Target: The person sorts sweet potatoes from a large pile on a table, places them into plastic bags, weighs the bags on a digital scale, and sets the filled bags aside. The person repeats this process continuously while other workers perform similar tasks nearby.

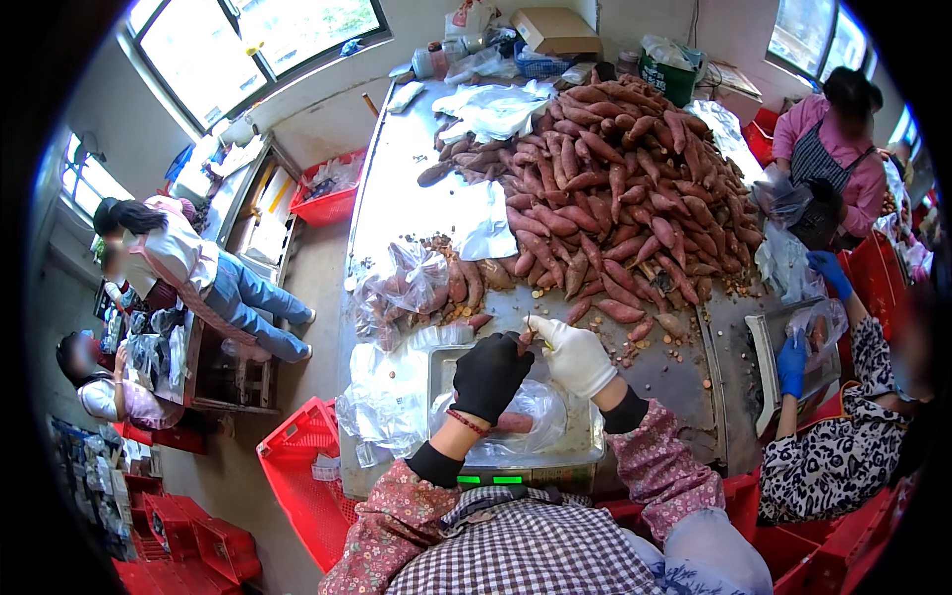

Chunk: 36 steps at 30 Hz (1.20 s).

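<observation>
My left hand (pixel 493 379), in a black glove, is closed around a sweet potato (pixel 525 340), whose reddish end shows past the fingers. Close against that end, my right hand (pixel 572 358) in a white glove has its fingers pinched together; what they grip is too small to make out. Below the hands is a scale with a metal tray (pixel 592 436). On it lies a clear plastic bag (pixel 547 421) with a sweet potato (pixel 513 423) in it, partly hidden by my left hand. Beneath the tray, the scale's display (pixel 507 480) glows green.
A large heap of sweet potatoes (pixel 635 198) covers the table's far middle. Plastic bags (pixel 397 288) lie to the left, beside trimmed bits. Red crates (pixel 307 466) stand at my left. A co-worker with blue gloves (pixel 792 365) handles a bagged tray (pixel 769 372) at right; other people work around.
</observation>
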### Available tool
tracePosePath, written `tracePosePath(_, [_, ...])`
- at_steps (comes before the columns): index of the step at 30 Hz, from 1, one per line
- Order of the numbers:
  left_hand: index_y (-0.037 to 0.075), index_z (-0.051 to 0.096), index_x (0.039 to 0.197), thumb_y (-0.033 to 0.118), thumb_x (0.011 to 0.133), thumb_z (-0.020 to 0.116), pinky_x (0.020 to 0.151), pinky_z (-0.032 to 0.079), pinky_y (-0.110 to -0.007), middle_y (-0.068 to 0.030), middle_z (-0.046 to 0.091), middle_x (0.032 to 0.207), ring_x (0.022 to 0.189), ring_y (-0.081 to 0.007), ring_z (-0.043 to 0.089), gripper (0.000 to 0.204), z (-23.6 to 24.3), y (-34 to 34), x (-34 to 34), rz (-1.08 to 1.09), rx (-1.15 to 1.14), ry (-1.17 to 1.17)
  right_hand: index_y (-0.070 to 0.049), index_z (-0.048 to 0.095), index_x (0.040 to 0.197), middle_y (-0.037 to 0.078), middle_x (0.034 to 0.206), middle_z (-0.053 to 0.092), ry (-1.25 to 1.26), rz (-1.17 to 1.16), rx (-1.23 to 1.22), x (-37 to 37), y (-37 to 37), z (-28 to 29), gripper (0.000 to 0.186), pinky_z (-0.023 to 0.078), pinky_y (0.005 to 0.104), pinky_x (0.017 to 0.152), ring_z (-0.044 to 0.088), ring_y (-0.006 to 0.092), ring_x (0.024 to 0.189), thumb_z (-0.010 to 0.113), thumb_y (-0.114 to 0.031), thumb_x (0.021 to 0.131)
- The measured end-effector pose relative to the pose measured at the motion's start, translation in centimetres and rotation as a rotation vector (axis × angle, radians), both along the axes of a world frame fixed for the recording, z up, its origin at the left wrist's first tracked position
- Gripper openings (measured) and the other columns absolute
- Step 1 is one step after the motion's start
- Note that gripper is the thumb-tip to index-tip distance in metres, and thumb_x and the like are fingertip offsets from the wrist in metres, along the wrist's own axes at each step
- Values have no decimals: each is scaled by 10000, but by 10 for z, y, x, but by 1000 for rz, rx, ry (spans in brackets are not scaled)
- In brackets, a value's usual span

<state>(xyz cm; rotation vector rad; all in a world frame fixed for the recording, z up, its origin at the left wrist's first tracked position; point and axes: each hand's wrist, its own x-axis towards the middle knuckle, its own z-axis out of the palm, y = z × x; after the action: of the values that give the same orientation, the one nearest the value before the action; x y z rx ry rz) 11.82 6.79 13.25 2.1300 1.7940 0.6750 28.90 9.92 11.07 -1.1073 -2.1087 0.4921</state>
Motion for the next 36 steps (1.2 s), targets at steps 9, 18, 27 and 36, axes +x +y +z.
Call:
tracePosePath(9, [141,698,860,263,801,674,614,520,-400,-81,658,744,730,-284,640,138,24,-21,-50,-147,31,156,-71,683,1034,226,933,676,-92,-237,-642,34,0,-15,508,519,423,788,657,378,905,565,-544,893])
tracePosePath(18, [84,700,791,535,869,556,653,508,-453,-152,667,759,707,-378,640,480,-65,-13,-18,-568,-533,273,0,669,926,120,794,703,292,-145,-803,18,-60,-86,239,519,305,695,663,182,732,693,-226,853])
tracePosePath(27, [70,614,1156,442,840,674,803,468,-461,-210,643,1031,940,-393,599,493,-80,-40,-43,-353,-159,-88,-16,684,1013,31,898,690,496,12,-967,59,-32,-48,208,499,242,777,598,73,831,711,-174,880])
tracePosePath(36, [53,561,1256,264,819,738,895,500,-412,-187,595,1209,1088,-358,597,516,-21,-72,-40,-249,-51,-200,-61,648,990,212,1039,666,-636,-715,-348,147,65,-157,305,549,451,691,680,360,866,725,-277,789])
